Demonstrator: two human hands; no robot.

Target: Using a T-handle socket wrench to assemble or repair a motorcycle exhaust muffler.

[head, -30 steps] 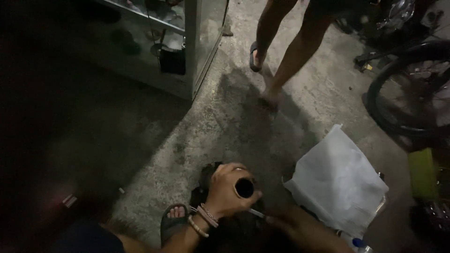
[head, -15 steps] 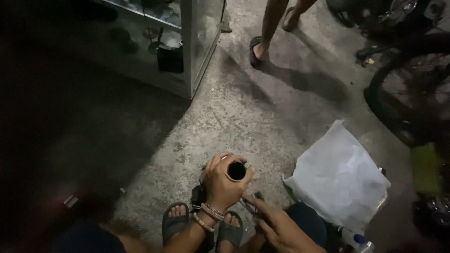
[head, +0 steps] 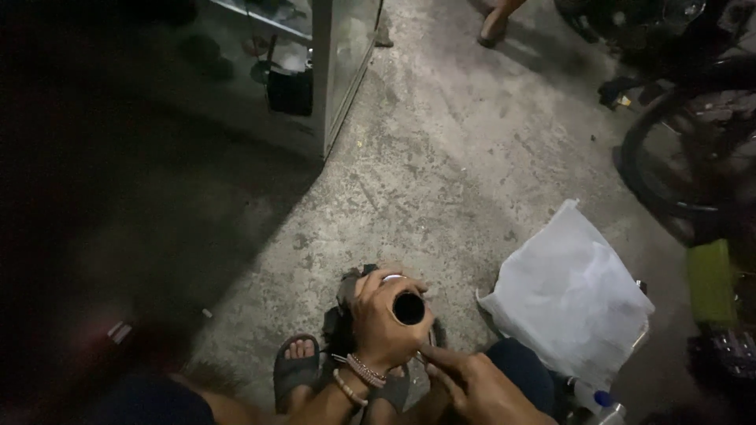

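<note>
The head camera looks down at a rough concrete floor (head: 441, 197) in weak light. Low in the middle, the left hand (head: 386, 319) is closed around a short dark tube (head: 409, 308); its round open end faces up to the camera, and the fingers wrap the tube from the left side. The wrist of this hand carries some bead bracelets (head: 358, 376).

Just right and below, the right hand (head: 472, 386) has its fingers together, pointing up-left toward the tube. If it holds something thin, I cannot tell, because this part is dark and blurred.

Under the left hand there is a dark object (head: 346, 315) on the floor, but its kind is not clear. A foot in a grey sandal (head: 295, 370) is just left of the wrist.

To the right of the hands lies a white plastic bag (head: 571, 295), and a small bottle with a blue cap (head: 602, 400) is at its lower edge. A glass cabinet (head: 331, 63) stands at the top, a bicycle wheel (head: 669, 157) is on the far right, and another person's foot (head: 496, 24) is at the upper edge.
</note>
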